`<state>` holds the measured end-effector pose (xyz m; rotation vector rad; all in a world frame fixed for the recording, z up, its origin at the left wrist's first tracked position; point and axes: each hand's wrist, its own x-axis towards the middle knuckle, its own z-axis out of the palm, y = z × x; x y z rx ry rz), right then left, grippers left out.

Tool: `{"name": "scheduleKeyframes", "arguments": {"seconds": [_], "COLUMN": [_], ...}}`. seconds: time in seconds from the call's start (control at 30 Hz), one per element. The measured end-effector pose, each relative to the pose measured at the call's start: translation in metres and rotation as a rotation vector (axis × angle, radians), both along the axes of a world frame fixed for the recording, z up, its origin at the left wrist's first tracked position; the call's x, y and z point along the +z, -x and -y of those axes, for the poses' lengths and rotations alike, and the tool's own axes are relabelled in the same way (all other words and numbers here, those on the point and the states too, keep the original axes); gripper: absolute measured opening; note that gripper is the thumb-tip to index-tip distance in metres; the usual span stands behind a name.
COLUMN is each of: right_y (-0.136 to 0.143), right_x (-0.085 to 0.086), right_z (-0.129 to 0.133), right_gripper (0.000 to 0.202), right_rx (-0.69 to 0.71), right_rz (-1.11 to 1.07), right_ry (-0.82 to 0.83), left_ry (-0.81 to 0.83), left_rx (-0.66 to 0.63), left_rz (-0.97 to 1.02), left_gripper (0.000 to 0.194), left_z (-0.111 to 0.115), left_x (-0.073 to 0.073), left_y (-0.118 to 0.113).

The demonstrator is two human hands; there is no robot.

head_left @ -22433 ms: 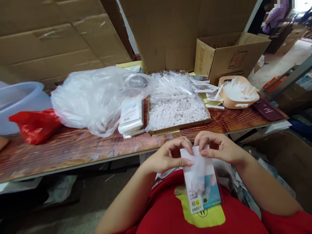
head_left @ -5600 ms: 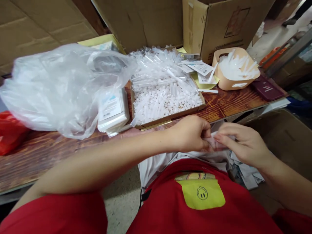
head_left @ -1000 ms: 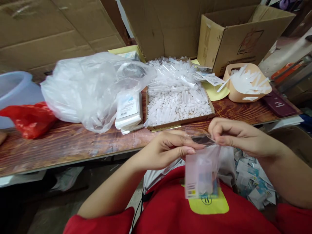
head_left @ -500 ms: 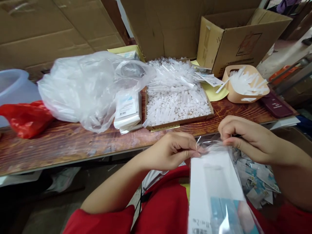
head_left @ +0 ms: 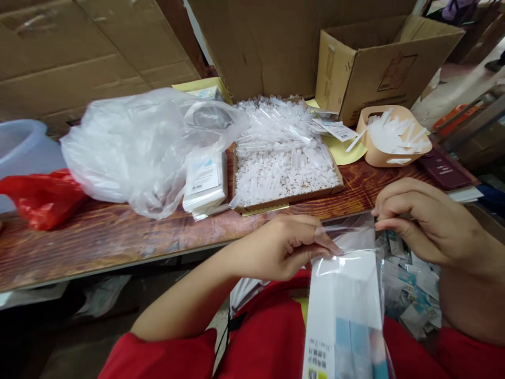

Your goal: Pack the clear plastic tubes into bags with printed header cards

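Observation:
A clear plastic bag (head_left: 351, 295) with a white and blue printed card inside hangs in front of my red shirt. My left hand (head_left: 292, 245) pinches its top edge near the left corner, thumb and fingers pressed together. At the upper right corner of the bag, my right hand (head_left: 418, 221) has its thumb and index finger closed on the thin film. The upper flap of the bag stands up above the card, between both hands. Printing on the card appears upside down from here.
A shallow cardboard tray (head_left: 292, 197) of small white pieces and clear tubes sits on the wooden table (head_left: 130, 237). Beside it lie a stack of bagged cards (head_left: 205, 181) and a big plastic bag (head_left: 126, 142). A peach bin (head_left: 394, 155) of white strips stands at right, near an open carton (head_left: 379, 79).
My right hand has moved right and slightly away from my left. The bag's flap is now raised and spread above the card, and the bag hangs straighter.

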<state>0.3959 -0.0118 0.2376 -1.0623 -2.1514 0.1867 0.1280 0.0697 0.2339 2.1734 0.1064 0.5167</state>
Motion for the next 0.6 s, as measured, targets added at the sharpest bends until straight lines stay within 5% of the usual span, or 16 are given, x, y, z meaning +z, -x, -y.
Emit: {"name": "scheduleKeyframes", "arguments": {"seconds": [0.1, 0.17, 0.27, 0.33, 0.5, 0.6], "right_y": [-0.007, -0.01, -0.009, -0.003, 0.02, 0.028], "right_x": [-0.002, -0.008, -0.022, -0.031, -0.038, -0.035], "right_z": [-0.009, -0.016, -0.019, -0.014, 0.006, 0.01], "right_gripper": [0.009, 0.013, 0.044, 0.053, 0.021, 0.008], "right_rx": [-0.004, -0.018, 0.059, 0.108, -0.149, -0.157], "right_rz": [-0.136, -0.409, -0.805, -0.844, -0.721, -0.633], "right_ry": [0.153, 0.313, 0.644, 0.775, 0.487, 0.326], "left_ry": [0.02, 0.042, 0.081, 0.096, 0.135, 0.22], "left_rx": [-0.017, 0.016, 0.107, 0.157, 0.276, 0.376], "left_rz": [0.005, 0.048, 0.101, 0.115, 0.125, 0.121], "left_gripper": [0.019, 0.02, 0.022, 0.024, 0.021, 0.015], "left_z": [-0.003, -0.005, -0.009, -0.01, -0.007, -0.003], "left_x": [-0.001, -0.004, -0.009, -0.013, -0.018, -0.018], "left_y": [-0.002, -0.003, -0.002, -0.001, 0.0, 0.001]}}
